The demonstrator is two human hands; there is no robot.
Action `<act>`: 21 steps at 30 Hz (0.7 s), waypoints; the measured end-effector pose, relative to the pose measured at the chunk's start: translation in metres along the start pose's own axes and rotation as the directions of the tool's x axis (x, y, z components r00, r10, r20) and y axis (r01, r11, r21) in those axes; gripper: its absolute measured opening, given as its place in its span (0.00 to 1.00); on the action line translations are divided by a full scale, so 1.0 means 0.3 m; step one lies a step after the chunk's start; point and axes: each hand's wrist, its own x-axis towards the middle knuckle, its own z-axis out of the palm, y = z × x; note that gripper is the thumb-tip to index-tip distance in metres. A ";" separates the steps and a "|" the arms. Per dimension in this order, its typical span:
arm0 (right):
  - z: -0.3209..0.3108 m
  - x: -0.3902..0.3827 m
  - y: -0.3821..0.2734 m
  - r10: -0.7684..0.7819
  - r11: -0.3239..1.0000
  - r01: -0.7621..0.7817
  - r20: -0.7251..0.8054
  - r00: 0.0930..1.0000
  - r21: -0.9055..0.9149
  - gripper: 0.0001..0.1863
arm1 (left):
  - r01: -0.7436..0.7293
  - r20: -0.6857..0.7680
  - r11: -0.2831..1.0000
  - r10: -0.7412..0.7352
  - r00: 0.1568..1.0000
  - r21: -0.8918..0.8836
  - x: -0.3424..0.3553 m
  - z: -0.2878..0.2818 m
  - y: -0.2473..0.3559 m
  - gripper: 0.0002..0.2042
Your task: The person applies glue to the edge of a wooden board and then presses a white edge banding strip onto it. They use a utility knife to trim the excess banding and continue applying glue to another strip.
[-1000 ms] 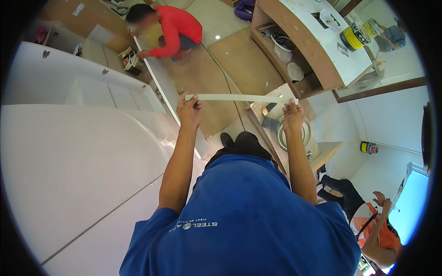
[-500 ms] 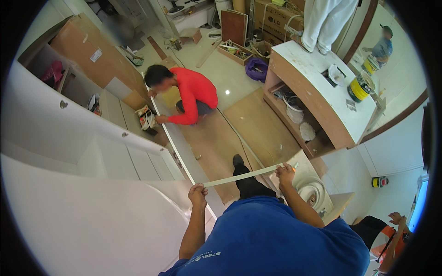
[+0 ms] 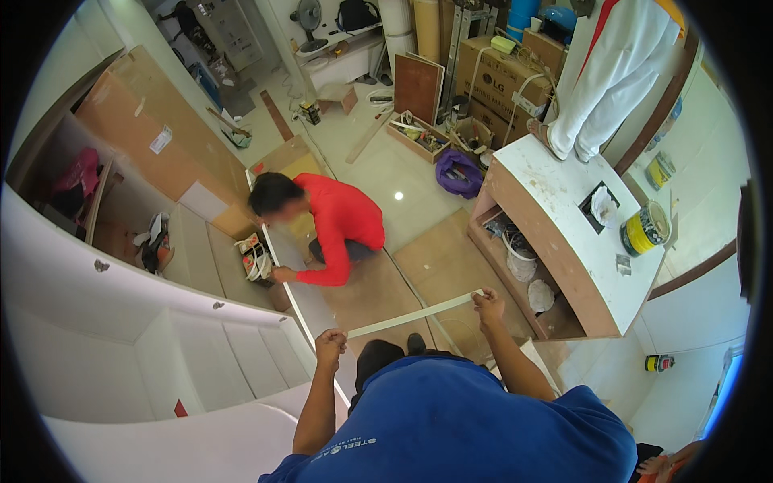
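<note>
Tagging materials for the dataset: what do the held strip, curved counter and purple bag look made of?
Pale strip: perhaps plastic or painted wood; matte-looking, evenly coloured, straight-edged.
Curved counter: likely wood-based board, going by its brown, bare-looking side; smooth white top, maybe laminate, smudged.
Purple bag: fabric or plastic, can't tell which; soft, crumpled folds.

Left of the curved white-topped table (image 3: 555, 197), brown sheets (image 3: 427, 253) partly cover the glossy floor (image 3: 403, 171); to its right is a mirror (image 3: 713, 149).

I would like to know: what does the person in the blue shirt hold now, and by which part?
A narrow, pale strip, held by its two ends: the left hand grips one, the right hand the other.
</note>
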 end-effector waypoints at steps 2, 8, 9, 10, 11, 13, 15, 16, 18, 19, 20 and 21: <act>0.052 0.044 -0.028 -0.020 0.997 0.021 0.020 1.000 -0.074 0.21 | 0.013 -0.068 0.999 -0.010 0.998 0.045 0.038 0.020 0.051 0.05; 0.135 0.146 -0.037 0.033 0.995 -0.036 -0.034 0.999 -0.089 0.18 | 0.011 -0.053 0.997 -0.007 0.999 0.077 0.213 0.096 0.166 0.11; 0.145 0.162 -0.032 0.066 0.994 -0.071 -0.059 0.996 -0.085 0.18 | 0.011 -0.042 0.995 -0.007 0.999 0.100 0.253 0.105 0.180 0.11; 0.158 0.182 -0.028 0.075 0.994 -0.081 -0.080 0.994 -0.073 0.17 | -0.008 -0.006 0.992 0.008 1.000 0.124 0.304 0.117 0.197 0.12; 0.174 0.204 -0.026 0.099 0.993 -0.106 -0.109 0.989 -0.059 0.17 | -0.011 0.022 0.988 0.007 1.000 0.156 0.366 0.132 0.217 0.12; 0.206 0.250 -0.036 0.130 0.989 -0.139 -0.156 0.979 -0.047 0.16 | -0.039 0.083 0.969 0.019 0.996 0.245 0.481 0.152 0.256 0.13; 0.253 0.307 -0.063 0.145 0.986 -0.159 -0.198 0.969 -0.055 0.16 | -0.041 0.134 0.930 -0.009 0.991 0.364 0.617 0.182 0.309 0.13; 0.279 0.343 -0.086 0.129 0.989 -0.140 -0.187 0.974 -0.046 0.15 | -0.136 0.208 0.958 0.084 0.975 0.251 0.665 0.202 0.327 0.10; 0.311 0.390 -0.127 0.141 0.986 -0.157 -0.205 0.969 -0.062 0.15 | -0.223 0.314 0.911 0.112 0.943 0.347 0.782 0.230 0.378 0.09; 0.323 0.417 -0.154 0.087 0.995 -0.093 -0.169 0.982 -0.027 0.15 | -0.258 0.363 0.872 0.101 0.926 0.416 0.846 0.245 0.411 0.08; 0.336 0.449 -0.182 0.059 0.998 -0.060 -0.155 0.986 -0.002 0.15 | -0.261 0.418 0.875 0.075 0.905 0.408 0.918 0.264 0.451 0.07; 0.351 0.466 -0.201 0.065 0.998 -0.067 -0.180 0.981 -0.007 0.14 | -0.235 0.445 0.841 -0.007 0.896 0.487 0.979 0.279 0.489 0.07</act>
